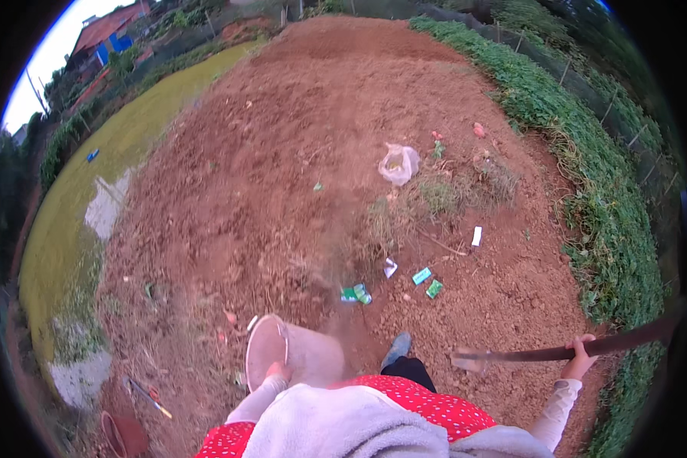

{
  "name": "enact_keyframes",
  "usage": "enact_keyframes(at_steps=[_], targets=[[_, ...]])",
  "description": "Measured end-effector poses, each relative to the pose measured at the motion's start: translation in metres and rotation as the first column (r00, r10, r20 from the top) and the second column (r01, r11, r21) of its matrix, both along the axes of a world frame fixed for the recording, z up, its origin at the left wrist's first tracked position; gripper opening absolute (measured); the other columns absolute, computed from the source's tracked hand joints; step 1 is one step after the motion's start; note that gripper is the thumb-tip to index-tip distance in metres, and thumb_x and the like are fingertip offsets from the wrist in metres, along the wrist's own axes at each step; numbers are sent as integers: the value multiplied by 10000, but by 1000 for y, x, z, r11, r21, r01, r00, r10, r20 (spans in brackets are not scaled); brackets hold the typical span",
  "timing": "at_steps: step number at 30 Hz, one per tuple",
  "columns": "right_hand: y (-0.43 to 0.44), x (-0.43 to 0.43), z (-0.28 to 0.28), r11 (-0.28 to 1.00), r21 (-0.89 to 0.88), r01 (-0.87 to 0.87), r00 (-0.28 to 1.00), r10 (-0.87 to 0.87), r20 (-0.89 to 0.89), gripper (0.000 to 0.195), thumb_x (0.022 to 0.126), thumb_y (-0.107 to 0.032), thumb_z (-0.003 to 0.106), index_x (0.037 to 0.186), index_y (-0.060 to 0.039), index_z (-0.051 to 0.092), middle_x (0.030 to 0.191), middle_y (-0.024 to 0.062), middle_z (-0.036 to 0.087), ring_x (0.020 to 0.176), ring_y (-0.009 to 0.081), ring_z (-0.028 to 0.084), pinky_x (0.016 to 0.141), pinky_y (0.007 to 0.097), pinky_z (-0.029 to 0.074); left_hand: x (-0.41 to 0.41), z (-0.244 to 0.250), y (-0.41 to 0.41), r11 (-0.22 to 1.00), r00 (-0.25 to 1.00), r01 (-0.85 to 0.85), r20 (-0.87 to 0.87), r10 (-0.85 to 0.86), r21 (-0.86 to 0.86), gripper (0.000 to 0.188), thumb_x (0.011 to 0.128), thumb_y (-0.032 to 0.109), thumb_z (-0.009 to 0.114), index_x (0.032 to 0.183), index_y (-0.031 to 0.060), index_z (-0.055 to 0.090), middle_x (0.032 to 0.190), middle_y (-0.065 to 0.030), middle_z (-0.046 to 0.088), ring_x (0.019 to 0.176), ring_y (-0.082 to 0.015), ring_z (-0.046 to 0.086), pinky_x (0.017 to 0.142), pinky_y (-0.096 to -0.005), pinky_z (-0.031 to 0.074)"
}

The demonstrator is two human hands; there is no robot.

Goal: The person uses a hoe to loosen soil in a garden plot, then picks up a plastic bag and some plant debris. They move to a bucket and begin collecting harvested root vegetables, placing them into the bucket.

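Note:
My left hand [279, 371] grips the rim of a pale plastic bucket [318, 356] beside my left leg. The bucket is tipped on its side, its mouth facing left, and I see nothing inside it. Out to the right, my right hand [579, 359] is closed around the dark handle [535, 356] of a long tool that looks like a hoe. Its blurred, pale blade [468, 360] points inward, over or on the crumbly red soil; contact cannot be told. One blue-grey shoe [398, 348] shows between bucket and blade.
Empty-looking packets [356, 293] and a small teal packet [421, 276] litter the soil ahead. Farther off sits a whitish plastic bag [399, 164] near dry weeds. A long-handled tool [149, 396] and a brown bucket [125, 435] lie left. Leafy vines [607, 240] border the right, a green pond [68, 257] the left.

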State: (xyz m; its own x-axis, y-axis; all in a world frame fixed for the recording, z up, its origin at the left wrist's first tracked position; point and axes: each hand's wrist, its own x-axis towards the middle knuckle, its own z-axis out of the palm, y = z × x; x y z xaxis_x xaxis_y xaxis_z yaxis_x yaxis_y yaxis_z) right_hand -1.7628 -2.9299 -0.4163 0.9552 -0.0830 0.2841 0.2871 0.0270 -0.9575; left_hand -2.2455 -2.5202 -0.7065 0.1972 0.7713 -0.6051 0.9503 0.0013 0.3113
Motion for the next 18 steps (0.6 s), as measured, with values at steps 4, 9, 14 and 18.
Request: enact_keyframes(at_steps=[4,9,14,18], targets=[[8,54,-9,996,38,76,997,-75,-33,170,676,60,530,715,-57,413,599,24,405,477,139,437,471,266,393,19,-42,35,1000,997,-21,-72,21,-7,482,641,381,594,950,12,603,974,-231,565,947,-346,543,810,-387,426],[1,94,-3,971,136,199,980,-192,-59,199,675,72,524,723,-66,390,573,15,381,416,122,400,391,244,360,63,-57,74,997,992,46,-113,-52,-58,472,645,410,588,944,46,612,964,-200,578,956,-316,547,800,-377,431],[3,129,11,956,128,264,961,-249,-121,176,678,61,511,728,-58,391,568,18,382,406,127,400,378,250,359,116,-52,109,999,996,47,-71,-47,0,417,659,387,582,920,64,619,935,-208,582,936,-322,554,777,-386,438],[32,158,25,961,126,246,962,-226,-155,166,674,48,511,722,-57,392,561,26,394,398,131,403,366,252,353,137,-44,129,998,997,-14,-79,19,61,370,669,347,586,907,68,623,900,-212,588,907,-328,563,761,-387,443]])
